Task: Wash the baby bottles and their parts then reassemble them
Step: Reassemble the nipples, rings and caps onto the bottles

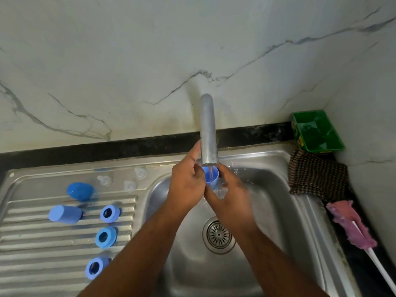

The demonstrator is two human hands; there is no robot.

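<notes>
Under tap point(209, 129), both hands grip blue cap point(210, 176).

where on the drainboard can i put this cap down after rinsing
Bare ribs on the drainboard left of the three rings, nearer you than the two caps. Crowded at the back, around the clear nipples.

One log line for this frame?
step: rinse | left hand: holds cap | right hand: holds cap | tap: running | drainboard: two caps, three rings, three nipples
</notes>
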